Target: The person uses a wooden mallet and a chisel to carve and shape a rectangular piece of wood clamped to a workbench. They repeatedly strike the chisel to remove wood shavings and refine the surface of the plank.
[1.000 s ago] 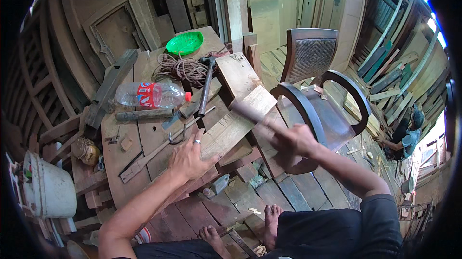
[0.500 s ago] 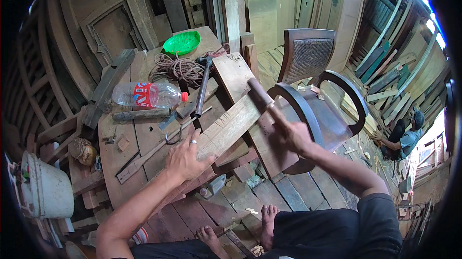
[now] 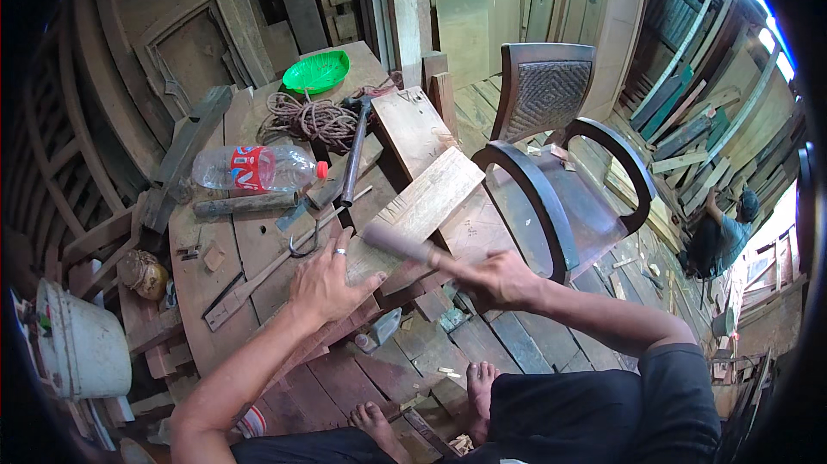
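A light wooden board (image 3: 435, 197) lies slantwise on darker timber at the bench, with several cut marks along its left edge. My left hand (image 3: 327, 286), wearing a ring, rests at the board's near end, its fingers stretched out and thumb apart. My right hand (image 3: 504, 281) is closed round the handle of a wooden mallet (image 3: 398, 242). The mallet head is smeared by motion over the near part of the board, close to my left hand; whether it touches the wood I cannot tell. A dark metal hook (image 3: 303, 249) lies just beyond my left fingers.
On the bench are a plastic bottle (image 3: 258, 169), a coil of rope (image 3: 314, 122), a green basket (image 3: 315, 73) and a hammer (image 3: 355, 158). A dark armchair (image 3: 551, 93) stands to the right. A white bucket (image 3: 82, 343) is at the left. Another person (image 3: 724, 236) sits far right.
My right hand has swung the mallet left and nearer, from the board's far end to its near part. My left hand stays at the near end. The view has shifted slightly.
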The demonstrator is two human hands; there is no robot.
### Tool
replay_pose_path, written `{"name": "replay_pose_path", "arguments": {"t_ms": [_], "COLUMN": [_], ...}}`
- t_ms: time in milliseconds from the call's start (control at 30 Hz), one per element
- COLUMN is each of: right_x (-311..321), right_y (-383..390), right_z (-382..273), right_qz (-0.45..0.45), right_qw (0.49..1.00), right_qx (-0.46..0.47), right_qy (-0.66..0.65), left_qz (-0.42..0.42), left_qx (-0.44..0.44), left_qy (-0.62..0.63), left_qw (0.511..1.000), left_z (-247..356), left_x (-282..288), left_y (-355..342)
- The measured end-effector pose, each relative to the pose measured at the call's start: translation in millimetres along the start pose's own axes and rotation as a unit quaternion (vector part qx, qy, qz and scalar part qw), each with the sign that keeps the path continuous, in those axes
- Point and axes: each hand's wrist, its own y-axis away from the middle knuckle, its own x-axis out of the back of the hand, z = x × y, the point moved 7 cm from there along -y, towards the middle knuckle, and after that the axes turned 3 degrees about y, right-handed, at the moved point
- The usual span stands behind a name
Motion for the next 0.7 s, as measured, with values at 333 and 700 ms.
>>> {"name": "replay_pose_path", "arguments": {"t_ms": [333,700], "right_x": [1.7,13.8], "right_y": [-2.1,-1.9], "right_z": [31.2,26.2], "right_qz": [0.013,0.027], "right_qw": [0.997,0.996], "right_qx": [-0.078,-0.082], "right_qy": [0.012,0.025], "left_qz": [0.006,0.002], "left_qx": [-0.009,-0.008], "left_qy": [0.012,0.003], "left_qw": [1.0,1.0], "left_z": [7.9,-0.6], "left_x": [2.6,-4.0], "left_y": [1.4,-2.7]}}
